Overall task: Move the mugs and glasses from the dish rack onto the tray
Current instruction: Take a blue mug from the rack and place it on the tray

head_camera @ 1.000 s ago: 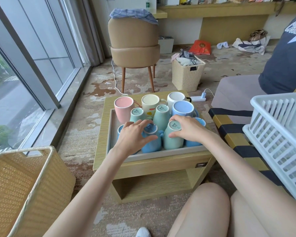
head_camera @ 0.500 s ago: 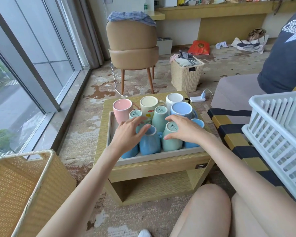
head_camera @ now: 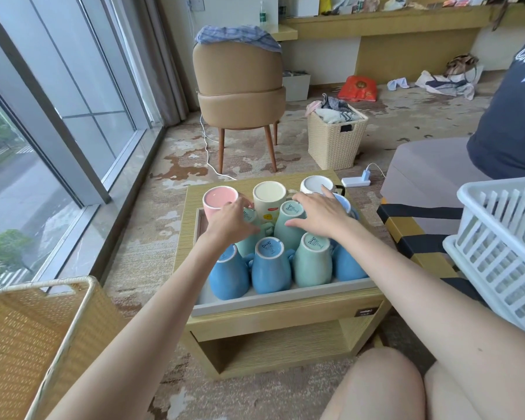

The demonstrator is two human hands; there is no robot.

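Observation:
A grey tray (head_camera: 285, 299) on a low wooden table (head_camera: 188, 225) holds several upside-down mugs. The back row has a pink mug (head_camera: 219, 200), a cream mug (head_camera: 269, 196) and a white mug (head_camera: 313, 182). Blue mugs (head_camera: 270, 269) and a mint mug (head_camera: 312, 266) fill the front row. My left hand (head_camera: 232, 224) grips a small mint mug (head_camera: 249, 216) in the middle row, thumb on one side and fingers on the other. My right hand (head_camera: 323, 212) lies spread over a pale blue mug (head_camera: 347, 204), its thumb against a taller mint mug (head_camera: 288, 221). The white dish rack (head_camera: 503, 237) at right shows no mugs.
A woven basket (head_camera: 28, 334) stands at the lower left beside the window. Behind the table are a tan chair (head_camera: 240, 83) and a laundry basket (head_camera: 335, 137). A striped seat (head_camera: 412, 234) lies under the rack, and my knees (head_camera: 385, 386) are in front of the table.
Both hands have moved from the front row of mugs back to the middle row. The left hand now holds the small mint mug; the right lies over the pale blue one.

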